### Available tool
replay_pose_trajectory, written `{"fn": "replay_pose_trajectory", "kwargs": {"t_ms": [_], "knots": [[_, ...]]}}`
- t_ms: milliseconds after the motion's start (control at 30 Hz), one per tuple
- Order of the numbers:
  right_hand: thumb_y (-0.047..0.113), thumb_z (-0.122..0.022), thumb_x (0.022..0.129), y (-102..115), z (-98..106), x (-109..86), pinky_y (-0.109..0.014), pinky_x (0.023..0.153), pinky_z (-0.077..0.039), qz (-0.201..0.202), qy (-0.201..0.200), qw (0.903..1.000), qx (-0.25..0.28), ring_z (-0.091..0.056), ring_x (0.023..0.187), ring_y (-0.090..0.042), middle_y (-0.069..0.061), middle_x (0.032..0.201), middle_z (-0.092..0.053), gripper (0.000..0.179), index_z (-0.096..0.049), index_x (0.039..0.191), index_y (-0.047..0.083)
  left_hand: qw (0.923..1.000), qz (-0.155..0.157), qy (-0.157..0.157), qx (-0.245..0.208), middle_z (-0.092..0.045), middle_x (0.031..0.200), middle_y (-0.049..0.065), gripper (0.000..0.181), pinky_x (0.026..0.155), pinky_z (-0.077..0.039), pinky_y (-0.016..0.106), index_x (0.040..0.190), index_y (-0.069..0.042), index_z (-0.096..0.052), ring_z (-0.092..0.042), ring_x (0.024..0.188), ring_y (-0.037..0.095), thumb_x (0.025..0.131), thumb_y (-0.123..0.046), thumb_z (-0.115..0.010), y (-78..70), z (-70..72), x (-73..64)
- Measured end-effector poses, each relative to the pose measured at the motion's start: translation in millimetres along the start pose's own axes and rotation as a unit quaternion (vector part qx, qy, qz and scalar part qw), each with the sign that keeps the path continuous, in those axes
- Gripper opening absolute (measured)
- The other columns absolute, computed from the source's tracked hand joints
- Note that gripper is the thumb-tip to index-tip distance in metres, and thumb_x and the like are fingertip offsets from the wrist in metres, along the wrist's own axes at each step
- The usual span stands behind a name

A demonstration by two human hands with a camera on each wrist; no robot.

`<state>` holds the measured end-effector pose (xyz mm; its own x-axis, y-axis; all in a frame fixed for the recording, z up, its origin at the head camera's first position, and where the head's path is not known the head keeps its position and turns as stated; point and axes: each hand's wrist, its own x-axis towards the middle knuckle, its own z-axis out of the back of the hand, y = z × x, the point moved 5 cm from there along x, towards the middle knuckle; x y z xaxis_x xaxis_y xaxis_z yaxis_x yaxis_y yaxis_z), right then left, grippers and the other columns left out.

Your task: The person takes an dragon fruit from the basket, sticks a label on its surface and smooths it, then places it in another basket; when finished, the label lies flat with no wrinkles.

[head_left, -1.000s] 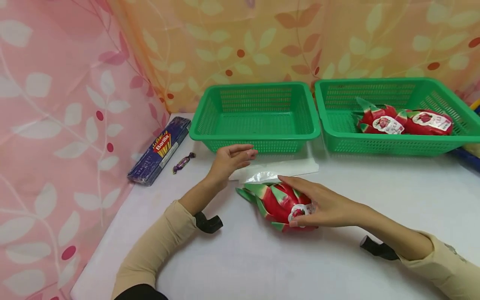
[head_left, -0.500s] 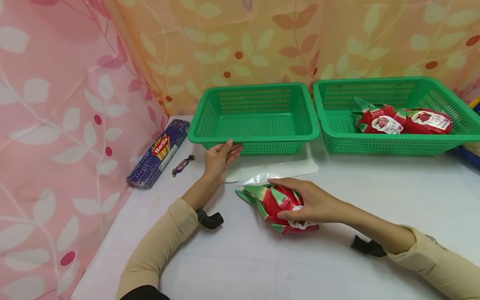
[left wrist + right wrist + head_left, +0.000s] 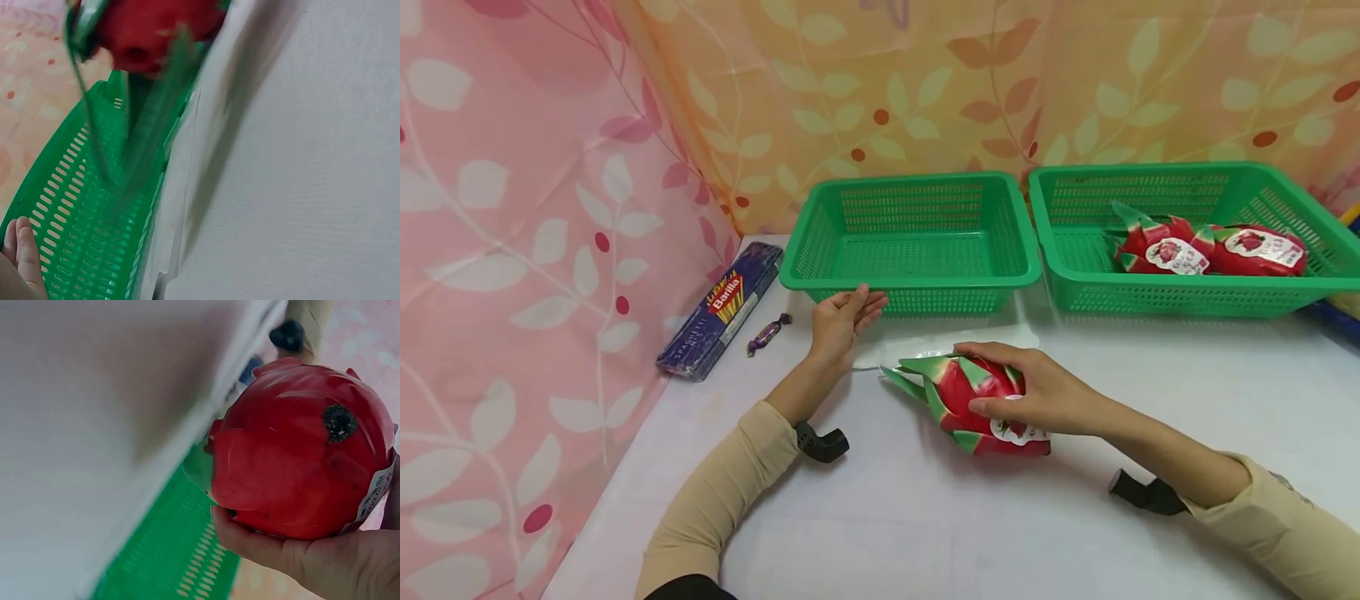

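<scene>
A red dragon fruit (image 3: 951, 392) with green-tipped scales and a white label is held in my right hand (image 3: 1041, 390), thumb on the near side and fingers over the top. It is tilted just above the white table, its leafy end to the left. The right wrist view shows the stem end of the dragon fruit (image 3: 287, 462) close up, resting against the fingers. My left hand (image 3: 837, 327) touches the front wall of the left green basket (image 3: 917, 283) just under the rim. Straight fingers (image 3: 28, 256) lie along the slotted wall in the left wrist view.
A second green basket (image 3: 1195, 292) at the right contains two labelled dragon fruits (image 3: 1258, 250). A flat white strip (image 3: 940, 342) lies before the left basket. A blue spaghetti box (image 3: 721, 310) and a purple wrapped candy (image 3: 768, 334) lie at the left.
The left hand has moved from above the white strip to the left basket's front wall. My right hand has closed on the dragon fruit and raised it slightly off the table.
</scene>
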<state>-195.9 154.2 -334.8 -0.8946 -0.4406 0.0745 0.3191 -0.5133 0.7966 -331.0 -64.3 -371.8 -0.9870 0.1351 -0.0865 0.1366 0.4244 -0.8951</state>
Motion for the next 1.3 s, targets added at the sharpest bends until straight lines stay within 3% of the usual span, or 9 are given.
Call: {"fn": "replay_pose_trajectory", "kwargs": {"t_ms": [167, 333, 533, 667, 867, 967, 1067, 1167, 1300], "knots": [[0.024, -0.07, 0.08, 11.0, 33.6, -0.1, -0.026, 0.064, -0.056, -0.031, -0.037, 0.9988, -0.008, -0.049, 0.103, -0.026, -0.01, 0.116, -0.055, 0.064, -0.041, 0.137, 0.028, 0.9999, -0.008, -0.001, -0.009, -0.071, 0.077, 0.004, 0.028, 0.069, -0.056, 0.018, 0.108, 0.013, -0.055, -0.069, 0.075, 0.012, 0.092, -0.01, -0.054, -0.3, -0.2, 1.5], [0.024, -0.068, 0.083, 16.0, 77.2, 3.4, -0.022, 0.063, -0.055, -0.062, -0.127, 0.9899, -0.005, -0.044, 0.107, -0.023, -0.011, 0.123, -0.051, 0.064, -0.038, 0.139, 0.033, 0.9998, -0.012, -0.014, -0.003, -0.071, 0.075, 0.003, 0.031, 0.067, -0.056, 0.018, 0.11, 0.014, -0.055, -0.069, 0.072, 0.012, 0.091, -0.011, -0.056, -0.3, 1.5, 2.8], [0.026, -0.065, 0.086, 4.7, 127.0, 13.2, -0.013, 0.063, -0.053, -0.085, -0.234, 0.9678, 0.035, -0.048, 0.1, -0.011, -0.002, 0.123, -0.048, 0.058, -0.04, 0.137, 0.037, 0.9998, -0.013, -0.015, -0.002, -0.071, 0.076, 0.004, 0.024, 0.067, -0.056, 0.018, 0.103, 0.009, -0.06, -0.069, 0.074, 0.012, 0.091, -0.011, -0.057, -0.5, 2.9, 3.4], [0.027, -0.065, 0.085, -9.7, 157.5, 22.2, -0.009, 0.062, -0.051, -0.095, -0.297, 0.9465, 0.082, -0.051, 0.094, -0.005, 0.002, 0.125, -0.047, 0.055, -0.043, 0.135, 0.035, 0.9998, -0.011, -0.014, -0.003, -0.071, 0.078, 0.004, 0.015, 0.069, -0.056, 0.018, 0.093, 0.002, -0.063, -0.07, 0.075, 0.012, 0.09, -0.012, -0.057, 0.0, 3.8, 3.1], [0.035, -0.068, 0.082, -39.5, 187.0, 38.4, -0.004, 0.062, -0.047, -0.138, -0.36, 0.9162, 0.11, -0.043, 0.107, -0.007, 0.003, 0.143, -0.038, 0.061, -0.04, 0.136, 0.037, 0.9997, -0.016, -0.017, -0.008, -0.071, 0.077, 0.004, 0.015, 0.069, -0.056, 0.018, 0.091, 0.002, -0.063, -0.07, 0.075, 0.013, 0.09, -0.012, -0.058, -0.5, 4.4, 1.6], [0.037, -0.068, 0.081, -56.3, 192.7, 44.8, -0.004, 0.061, -0.046, -0.159, -0.373, 0.9075, 0.111, -0.043, 0.107, -0.006, 0.002, 0.145, -0.035, 0.064, -0.037, 0.137, 0.036, 0.9996, -0.019, -0.018, -0.012, -0.072, 0.076, 0.005, 0.013, 0.068, -0.056, 0.018, 0.09, 0.001, -0.063, -0.07, 0.075, 0.013, 0.09, -0.011, -0.057, -0.6, 4.3, 1.0], [0.041, -0.066, 0.082, -72.7, 195.3, 49.2, -0.006, 0.067, -0.048, -0.183, -0.368, 0.9072, 0.09, -0.042, 0.111, -0.006, 0.002, 0.148, -0.03, 0.067, -0.033, 0.14, 0.035, 0.9995, -0.02, -0.02, -0.012, -0.071, 0.076, 0.005, 0.012, 0.068, -0.056, 0.018, 0.087, -0.001, -0.063, -0.07, 0.075, 0.013, 0.09, -0.011, -0.057, -0.5, 4.4, 0.5], [0.046, -0.062, 0.082, -87.2, 194.7, 52.2, -0.009, 0.076, -0.049, -0.209, -0.351, 0.9114, 0.05, -0.04, 0.116, -0.012, -0.002, 0.15, -0.026, 0.071, -0.027, 0.143, 0.033, 0.9995, -0.02, -0.021, -0.008, -0.071, 0.077, 0.004, 0.013, 0.069, -0.056, 0.019, 0.087, -0.001, -0.064, -0.07, 0.076, 0.014, 0.09, -0.012, -0.058, -0.4, 5.0, -0.2], [0.053, -0.057, 0.082, -103.6, 189.5, 53.9, -0.023, 0.095, -0.047, -0.252, -0.311, 0.9159, 0.031, -0.034, 0.127, -0.022, -0.009, 0.153, -0.018, 0.078, -0.02, 0.146, 0.027, 0.9995, -0.025, -0.02, -0.006, -0.071, 0.077, 0.004, 0.014, 0.07, -0.056, 0.019, 0.089, 0.001, -0.063, -0.07, 0.076, 0.014, 0.09, -0.012, -0.058, -0.8, 5.2, -0.2]]}}
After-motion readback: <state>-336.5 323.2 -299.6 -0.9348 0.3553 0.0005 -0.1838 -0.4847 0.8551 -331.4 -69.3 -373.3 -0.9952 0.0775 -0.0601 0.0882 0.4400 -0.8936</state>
